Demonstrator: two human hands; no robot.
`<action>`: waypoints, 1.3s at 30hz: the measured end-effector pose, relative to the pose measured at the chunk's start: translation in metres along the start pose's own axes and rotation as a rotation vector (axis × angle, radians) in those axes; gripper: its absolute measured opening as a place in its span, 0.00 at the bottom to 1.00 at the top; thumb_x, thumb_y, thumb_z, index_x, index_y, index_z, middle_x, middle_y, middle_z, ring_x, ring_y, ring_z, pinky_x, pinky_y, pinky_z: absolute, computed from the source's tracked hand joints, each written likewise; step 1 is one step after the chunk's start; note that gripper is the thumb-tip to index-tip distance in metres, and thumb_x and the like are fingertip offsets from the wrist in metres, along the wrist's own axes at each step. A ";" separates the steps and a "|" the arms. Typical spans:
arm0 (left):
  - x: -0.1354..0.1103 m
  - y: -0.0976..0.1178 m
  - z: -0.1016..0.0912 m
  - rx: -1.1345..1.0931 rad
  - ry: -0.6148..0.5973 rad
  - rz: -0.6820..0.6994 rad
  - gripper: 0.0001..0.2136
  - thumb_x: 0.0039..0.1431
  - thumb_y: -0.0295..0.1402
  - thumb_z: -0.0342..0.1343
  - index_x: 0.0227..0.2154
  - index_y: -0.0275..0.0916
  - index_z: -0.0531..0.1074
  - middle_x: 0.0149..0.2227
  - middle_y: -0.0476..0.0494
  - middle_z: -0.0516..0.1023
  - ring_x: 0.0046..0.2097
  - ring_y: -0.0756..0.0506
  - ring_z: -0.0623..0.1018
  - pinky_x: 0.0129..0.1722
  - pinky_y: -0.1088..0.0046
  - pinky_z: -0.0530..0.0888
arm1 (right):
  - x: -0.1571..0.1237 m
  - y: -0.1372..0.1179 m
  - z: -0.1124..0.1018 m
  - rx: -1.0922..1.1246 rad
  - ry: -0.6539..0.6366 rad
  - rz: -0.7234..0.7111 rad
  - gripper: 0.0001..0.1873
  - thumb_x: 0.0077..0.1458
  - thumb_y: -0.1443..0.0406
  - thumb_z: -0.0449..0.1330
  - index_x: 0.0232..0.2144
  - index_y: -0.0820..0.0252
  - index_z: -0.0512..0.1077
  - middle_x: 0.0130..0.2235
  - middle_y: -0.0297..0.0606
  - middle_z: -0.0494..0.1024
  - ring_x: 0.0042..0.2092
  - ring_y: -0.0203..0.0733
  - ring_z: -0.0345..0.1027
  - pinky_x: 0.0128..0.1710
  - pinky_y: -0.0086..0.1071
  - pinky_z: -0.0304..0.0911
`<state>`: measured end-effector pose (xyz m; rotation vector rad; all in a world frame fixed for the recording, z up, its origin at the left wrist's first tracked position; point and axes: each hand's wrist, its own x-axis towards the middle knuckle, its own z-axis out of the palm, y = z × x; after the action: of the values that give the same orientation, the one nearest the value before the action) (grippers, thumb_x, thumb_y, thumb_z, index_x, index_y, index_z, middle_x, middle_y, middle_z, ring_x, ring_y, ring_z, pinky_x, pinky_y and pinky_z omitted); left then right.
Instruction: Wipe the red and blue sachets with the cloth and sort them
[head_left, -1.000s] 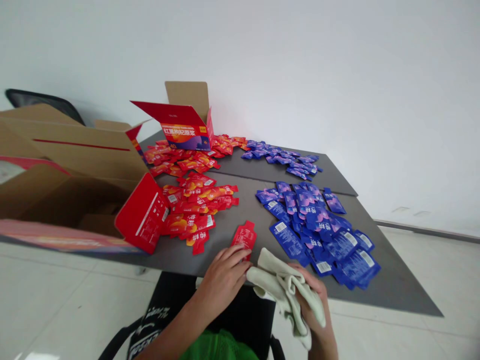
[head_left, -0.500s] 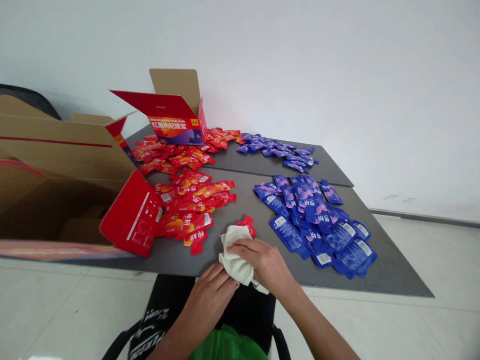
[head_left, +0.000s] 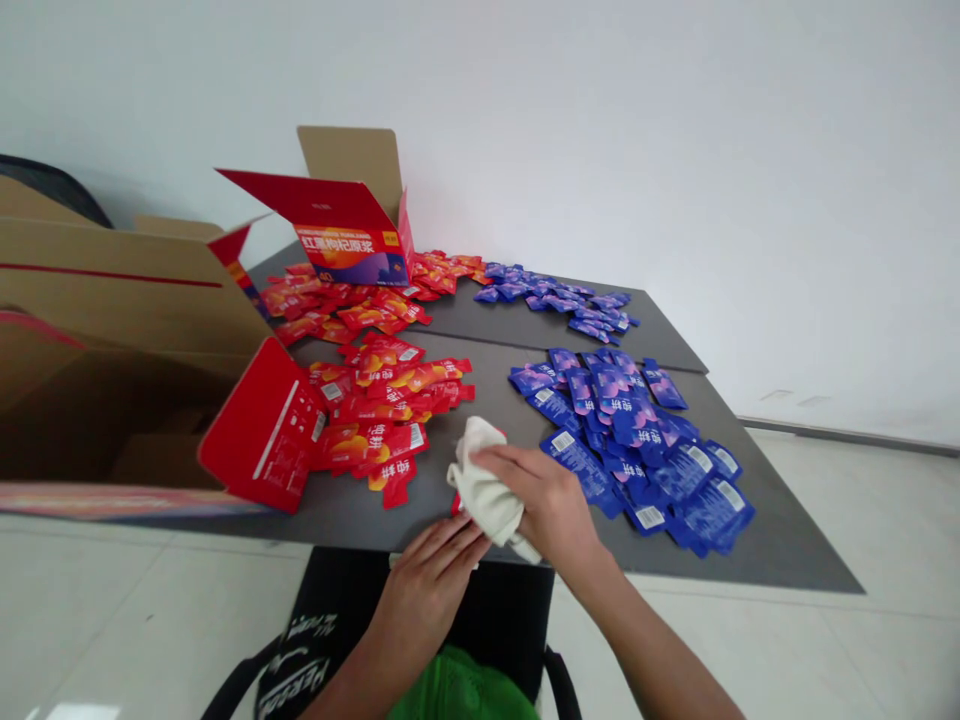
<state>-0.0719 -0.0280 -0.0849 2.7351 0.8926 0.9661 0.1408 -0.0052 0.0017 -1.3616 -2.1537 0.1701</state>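
My right hand (head_left: 547, 500) grips a bunched off-white cloth (head_left: 484, 480) near the table's front edge. Under the cloth lies a red sachet (head_left: 456, 504), mostly covered, with only slivers of its edges showing. My left hand (head_left: 435, 575) rests flat at the table edge, fingers stretched out side by side, their tips by the cloth and the sachet's near end. Whether the left fingers press on the sachet is hidden. Red sachets (head_left: 382, 400) lie in a pile to the left of the cloth, and blue sachets (head_left: 619, 420) are heaped to the right.
A large open carton (head_left: 262, 440) stands at the left, its red flap reaching toward the red pile. Farther back are an open red box (head_left: 352, 255), more red sachets (head_left: 375, 310) and more blue sachets (head_left: 555, 295). The grey table (head_left: 750, 540) backs onto a white wall.
My right hand and the cloth have shifted slightly right and away from me, now covering the sachet's far end. A red edge shows at the cloth's left. My left hand has moved slightly right.
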 end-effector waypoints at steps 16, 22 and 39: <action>0.002 0.000 -0.001 -0.038 -0.027 -0.009 0.18 0.71 0.23 0.46 0.54 0.40 0.77 0.52 0.43 0.83 0.55 0.42 0.81 0.57 0.58 0.77 | 0.006 0.005 -0.001 -0.019 -0.024 0.071 0.26 0.63 0.72 0.61 0.60 0.48 0.74 0.59 0.39 0.79 0.56 0.45 0.76 0.56 0.35 0.70; 0.001 0.001 0.001 -0.060 -0.020 -0.055 0.17 0.71 0.23 0.47 0.53 0.40 0.78 0.51 0.43 0.84 0.53 0.41 0.81 0.57 0.57 0.76 | -0.010 0.007 0.018 0.074 -0.192 0.094 0.25 0.61 0.74 0.62 0.57 0.45 0.76 0.57 0.36 0.81 0.55 0.43 0.77 0.55 0.33 0.71; 0.001 0.002 0.001 -0.095 -0.050 -0.094 0.18 0.69 0.21 0.48 0.54 0.41 0.77 0.53 0.43 0.83 0.56 0.42 0.80 0.59 0.59 0.75 | -0.002 0.013 0.018 0.068 -0.154 0.138 0.27 0.60 0.76 0.62 0.57 0.46 0.77 0.57 0.35 0.81 0.55 0.43 0.77 0.55 0.33 0.71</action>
<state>-0.0697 -0.0288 -0.0840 2.6015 0.9318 0.8947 0.1422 0.0025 -0.0196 -1.5015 -2.1557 0.4099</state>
